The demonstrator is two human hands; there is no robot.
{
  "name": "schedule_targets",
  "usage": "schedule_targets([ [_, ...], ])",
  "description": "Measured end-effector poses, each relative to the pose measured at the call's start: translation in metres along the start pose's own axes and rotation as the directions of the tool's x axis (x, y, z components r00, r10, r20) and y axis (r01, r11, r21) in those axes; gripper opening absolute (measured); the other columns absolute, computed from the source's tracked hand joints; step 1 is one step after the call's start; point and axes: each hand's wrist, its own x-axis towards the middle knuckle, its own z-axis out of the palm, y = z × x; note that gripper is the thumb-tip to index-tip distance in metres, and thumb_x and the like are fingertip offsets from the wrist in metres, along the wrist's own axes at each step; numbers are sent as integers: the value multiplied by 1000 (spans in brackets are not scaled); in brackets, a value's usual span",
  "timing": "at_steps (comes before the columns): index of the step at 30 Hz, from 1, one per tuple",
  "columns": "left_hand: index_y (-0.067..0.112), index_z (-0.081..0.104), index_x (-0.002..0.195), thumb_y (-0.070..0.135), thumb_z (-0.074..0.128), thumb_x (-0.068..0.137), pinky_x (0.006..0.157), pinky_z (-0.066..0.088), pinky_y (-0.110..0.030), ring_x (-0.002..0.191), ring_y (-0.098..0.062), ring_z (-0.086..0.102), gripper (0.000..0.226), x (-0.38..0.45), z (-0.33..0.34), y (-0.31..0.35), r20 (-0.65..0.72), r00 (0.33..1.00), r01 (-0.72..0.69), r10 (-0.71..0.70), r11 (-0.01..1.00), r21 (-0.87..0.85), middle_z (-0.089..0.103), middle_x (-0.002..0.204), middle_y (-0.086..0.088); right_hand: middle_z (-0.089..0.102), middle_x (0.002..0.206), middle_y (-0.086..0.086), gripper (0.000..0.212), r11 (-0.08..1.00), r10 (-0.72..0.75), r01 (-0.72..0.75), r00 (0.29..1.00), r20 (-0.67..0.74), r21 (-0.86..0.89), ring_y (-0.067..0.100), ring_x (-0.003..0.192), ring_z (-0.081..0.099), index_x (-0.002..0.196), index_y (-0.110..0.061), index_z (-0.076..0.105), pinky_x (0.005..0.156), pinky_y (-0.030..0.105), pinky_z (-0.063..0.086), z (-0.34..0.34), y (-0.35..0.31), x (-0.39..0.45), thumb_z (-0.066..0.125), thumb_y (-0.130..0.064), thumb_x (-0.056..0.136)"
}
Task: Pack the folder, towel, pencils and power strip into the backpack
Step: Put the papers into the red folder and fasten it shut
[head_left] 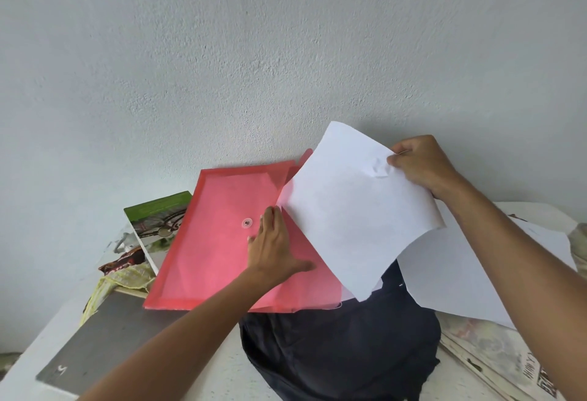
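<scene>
A red translucent folder (209,242) with a snap button lies tilted over the dark backpack (343,350) on the table. My left hand (273,248) rests flat on the folder beside its open flap, fingers straight. My right hand (419,162) pinches the top edge of a white paper sheet (352,210), whose lower left corner sits at the folder's mouth. A yellowish towel (117,283) lies at the left, partly under the folder. Pencils and power strip are not visible.
A green-covered book (155,226) and a grey laptop (104,340) lie at the left. More white paper (470,276) and newspapers (495,359) cover the right side. A pale wall stands close behind the table.
</scene>
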Motion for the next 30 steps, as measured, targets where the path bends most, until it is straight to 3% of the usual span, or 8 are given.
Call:
schedule_targets([
  [7,6,8,146,66,81,48,90,48,-52,128,-30,39,136,-4,-3,1,17,1000,-12,12,1000,5,14,150,-3,66,74,10,12,1000,-17,17,999,35,-13,15,58,53,77,-11,70,62,26,42,1,3,-3,62,-5,83],
  [10,6,12,144,69,80,46,87,49,-53,125,-30,43,135,-4,-4,0,17,1000,-22,22,1000,6,17,148,-3,68,78,12,11,999,-38,39,998,45,-18,18,66,56,81,-8,71,67,26,43,9,4,-4,61,-4,84],
  [13,5,12,144,69,79,45,87,49,-53,125,-29,42,135,-6,-6,0,20,999,-34,35,999,-6,18,147,-4,65,75,12,12,996,-69,70,997,20,-60,18,68,53,82,-2,71,59,23,38,22,4,-8,60,-4,85],
  [17,4,10,145,65,81,48,91,47,-53,128,-27,37,134,-8,-9,0,43,997,-57,58,998,-18,15,149,-4,64,77,26,16,987,-113,103,991,-70,-125,28,65,49,80,10,63,58,26,34,43,5,-13,54,-2,86],
  [20,2,13,144,50,83,55,88,48,-53,123,-30,42,123,-7,-11,-4,71,994,-75,78,996,-40,18,148,-6,41,56,14,28,981,-131,113,985,-109,-160,21,61,33,57,-5,44,51,28,25,53,1,-16,49,2,84],
  [23,0,16,144,17,72,69,91,48,-49,122,-36,46,95,-5,-15,-6,102,987,-111,122,989,-101,20,148,-9,21,57,-1,42,986,-115,94,981,-154,-139,17,56,19,57,-19,22,47,30,17,58,-4,-19,46,5,82],
  [26,0,10,149,3,63,77,109,30,-33,141,-28,24,88,-3,-21,-7,145,982,-95,121,980,-173,13,156,-8,28,62,6,28,998,-43,35,981,-191,-45,17,58,24,61,-12,31,51,29,18,64,-2,-19,43,7,79],
  [30,3,-1,152,2,58,81,106,0,-14,148,-15,-5,92,0,-33,-14,215,966,-92,141,970,-224,-3,161,-5,42,70,8,19,999,-37,33,974,-222,-20,20,64,35,70,-5,43,52,30,26,77,2,-26,41,4,86],
])
